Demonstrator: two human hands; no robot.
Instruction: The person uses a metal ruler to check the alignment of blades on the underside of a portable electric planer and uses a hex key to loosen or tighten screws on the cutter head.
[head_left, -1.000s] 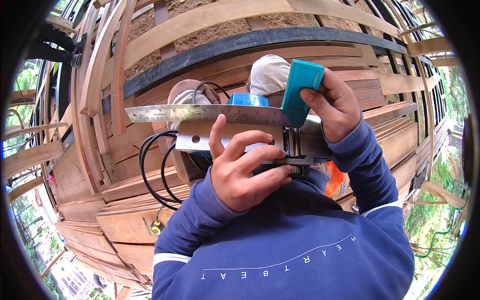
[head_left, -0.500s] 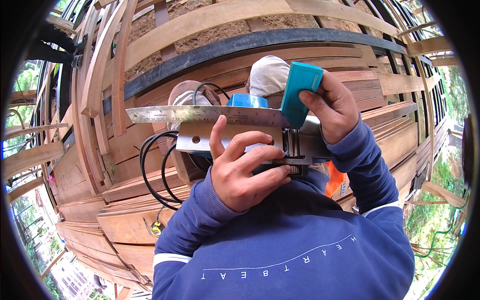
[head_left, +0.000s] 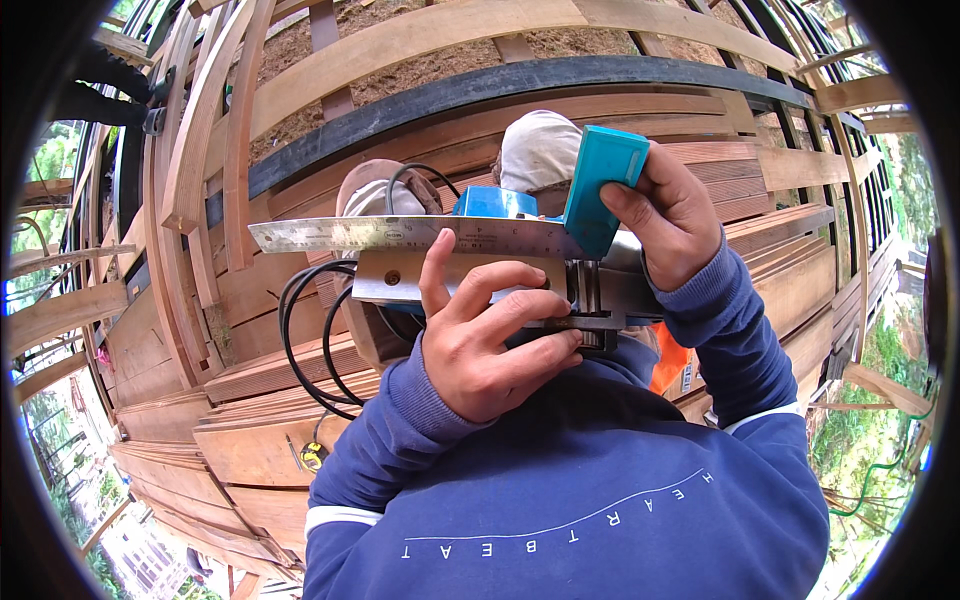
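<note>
An upturned electric hand planer with a blue body lies across my lap, its metal sole facing up. My left hand is curled over the planer's near edge, fingertips beside the cutter drum and one finger raised off the sole. In my right hand, a try square with a teal stock is pinched between thumb and fingers. Its steel ruler blade stretches left along the far side of the sole. Whether the blade touches the sole I cannot tell.
A black cable loops left of the planer. Stacked boards lie around my legs, with a yellow-and-black tape measure on them. Timber rails run across the far side. Something orange is by my right side. A person's legs show far left.
The try square has shifted very slightly, with the left end of its blade a little lower. My left hand and the planer stay almost where they were.
</note>
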